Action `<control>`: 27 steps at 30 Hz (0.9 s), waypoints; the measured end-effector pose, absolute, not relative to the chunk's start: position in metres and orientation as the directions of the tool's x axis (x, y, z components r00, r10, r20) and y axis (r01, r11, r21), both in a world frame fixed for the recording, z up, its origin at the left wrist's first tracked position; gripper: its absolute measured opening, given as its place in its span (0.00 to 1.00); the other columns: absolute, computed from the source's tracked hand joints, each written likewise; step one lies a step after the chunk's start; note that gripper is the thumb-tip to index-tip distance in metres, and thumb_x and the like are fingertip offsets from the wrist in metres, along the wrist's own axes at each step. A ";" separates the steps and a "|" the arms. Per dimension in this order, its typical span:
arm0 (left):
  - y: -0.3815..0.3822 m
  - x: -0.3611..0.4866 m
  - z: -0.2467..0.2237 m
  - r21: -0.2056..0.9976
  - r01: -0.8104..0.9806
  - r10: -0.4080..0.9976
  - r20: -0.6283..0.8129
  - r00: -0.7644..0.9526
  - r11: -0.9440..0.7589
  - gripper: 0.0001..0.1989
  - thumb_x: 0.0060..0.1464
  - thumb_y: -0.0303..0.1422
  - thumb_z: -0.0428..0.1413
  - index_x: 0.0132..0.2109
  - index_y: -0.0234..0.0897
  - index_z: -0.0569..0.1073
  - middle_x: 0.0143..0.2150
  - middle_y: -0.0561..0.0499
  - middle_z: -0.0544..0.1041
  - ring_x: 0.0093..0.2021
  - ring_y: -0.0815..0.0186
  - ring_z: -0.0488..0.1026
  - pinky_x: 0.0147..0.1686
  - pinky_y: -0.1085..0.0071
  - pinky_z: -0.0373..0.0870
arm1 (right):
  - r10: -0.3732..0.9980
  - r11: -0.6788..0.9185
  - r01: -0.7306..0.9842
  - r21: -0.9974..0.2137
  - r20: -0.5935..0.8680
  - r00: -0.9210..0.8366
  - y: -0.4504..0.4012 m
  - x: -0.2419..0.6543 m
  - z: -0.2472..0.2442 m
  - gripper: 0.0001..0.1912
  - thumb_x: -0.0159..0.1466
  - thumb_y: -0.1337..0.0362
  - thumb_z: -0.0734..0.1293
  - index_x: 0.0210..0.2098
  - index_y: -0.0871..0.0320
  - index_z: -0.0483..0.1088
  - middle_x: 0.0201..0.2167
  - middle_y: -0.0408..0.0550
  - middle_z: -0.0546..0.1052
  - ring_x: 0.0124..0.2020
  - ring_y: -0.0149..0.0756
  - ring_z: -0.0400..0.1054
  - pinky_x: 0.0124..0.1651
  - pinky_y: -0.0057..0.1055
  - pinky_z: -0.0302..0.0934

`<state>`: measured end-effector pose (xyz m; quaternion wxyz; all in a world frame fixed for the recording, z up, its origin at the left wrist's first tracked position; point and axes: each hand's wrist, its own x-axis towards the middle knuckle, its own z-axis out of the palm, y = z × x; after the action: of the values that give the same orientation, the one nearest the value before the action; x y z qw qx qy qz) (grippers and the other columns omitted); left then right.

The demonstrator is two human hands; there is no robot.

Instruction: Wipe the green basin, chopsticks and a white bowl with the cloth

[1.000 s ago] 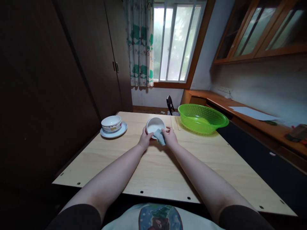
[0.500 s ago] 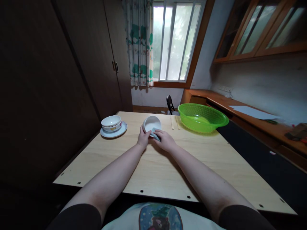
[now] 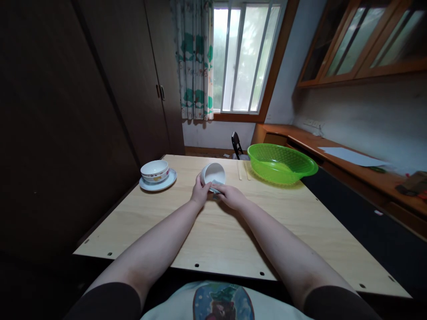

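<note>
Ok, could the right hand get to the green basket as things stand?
Probably yes. The right hand is on the cloth at the bowl, and only the chopsticks, lying flat, sit before the basket. They shouldn't block it, though it would likely have to leave the cloth first.

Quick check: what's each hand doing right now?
Left hand: closed, holding a round white bowl.
Right hand: closed, holding a blue-grey cloth against the bowl.

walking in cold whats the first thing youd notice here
The bright green plastic basin pops first, at the right of the pale wooden table. At the centre, the left hand and right hand work at a tilted white ceramic bowl with a small grey-blue cloth. Beyond, a curtained window glows.
</note>
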<state>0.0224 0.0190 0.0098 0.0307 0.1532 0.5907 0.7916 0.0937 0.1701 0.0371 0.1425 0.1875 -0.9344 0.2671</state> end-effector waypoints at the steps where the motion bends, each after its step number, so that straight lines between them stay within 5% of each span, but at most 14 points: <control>1: 0.019 0.022 0.010 0.944 0.128 0.229 0.203 -0.952 -0.305 0.34 0.47 0.33 0.59 0.61 0.43 0.59 0.53 0.44 0.71 0.47 0.58 0.73 0.35 0.66 0.76 | -0.267 0.803 -0.417 -0.427 0.367 -0.891 0.172 0.093 0.037 0.25 0.61 0.69 0.63 0.56 0.43 0.68 0.57 0.40 0.70 0.57 0.40 0.66 0.58 0.40 0.61; 8: 0.019 0.023 0.012 0.947 0.107 0.211 0.176 -0.961 -0.303 0.33 0.47 0.33 0.59 0.61 0.43 0.60 0.52 0.45 0.72 0.45 0.59 0.73 0.34 0.67 0.76 | -0.226 0.870 -0.358 -0.338 0.371 -0.901 0.178 0.092 0.036 0.22 0.61 0.64 0.66 0.55 0.45 0.69 0.59 0.43 0.69 0.56 0.43 0.66 0.57 0.42 0.61; 11: 0.019 0.024 0.013 0.945 0.135 0.189 0.197 -0.962 -0.297 0.32 0.47 0.33 0.58 0.60 0.42 0.61 0.51 0.45 0.73 0.45 0.59 0.73 0.37 0.67 0.76 | -0.231 0.842 -0.375 -0.387 0.370 -0.900 0.177 0.095 0.038 0.20 0.65 0.59 0.62 0.55 0.48 0.69 0.58 0.44 0.70 0.57 0.44 0.65 0.57 0.41 0.60; 15: 0.019 0.024 0.012 0.940 0.159 0.196 0.224 -0.955 -0.301 0.33 0.47 0.32 0.58 0.61 0.42 0.60 0.52 0.46 0.73 0.47 0.58 0.73 0.39 0.66 0.75 | -0.162 0.794 -0.348 -0.498 0.379 -0.911 0.178 0.095 0.042 0.20 0.68 0.63 0.54 0.54 0.49 0.70 0.53 0.43 0.74 0.51 0.39 0.69 0.53 0.38 0.62; 21: 0.018 0.022 0.012 0.944 0.174 0.183 0.230 -0.956 -0.281 0.32 0.47 0.33 0.58 0.60 0.42 0.61 0.52 0.45 0.73 0.47 0.58 0.72 0.39 0.66 0.75 | -0.193 0.895 -0.350 -0.278 0.465 -0.864 0.183 0.095 0.048 0.15 0.61 0.64 0.65 0.45 0.46 0.76 0.56 0.43 0.71 0.52 0.47 0.63 0.58 0.52 0.53; 27: 0.018 0.018 0.010 0.941 0.143 0.174 0.203 -0.964 -0.307 0.28 0.48 0.36 0.56 0.57 0.41 0.63 0.51 0.46 0.72 0.47 0.60 0.72 0.38 0.66 0.74 | -0.278 0.887 -0.422 -0.189 0.511 -0.813 0.185 0.095 0.044 0.17 0.60 0.61 0.68 0.49 0.44 0.73 0.55 0.42 0.72 0.60 0.48 0.56 0.63 0.56 0.40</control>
<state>0.0182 0.0184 0.0095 0.0097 0.1346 0.5888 0.7970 0.0946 0.1849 0.0441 0.2423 0.1862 -0.9405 0.1484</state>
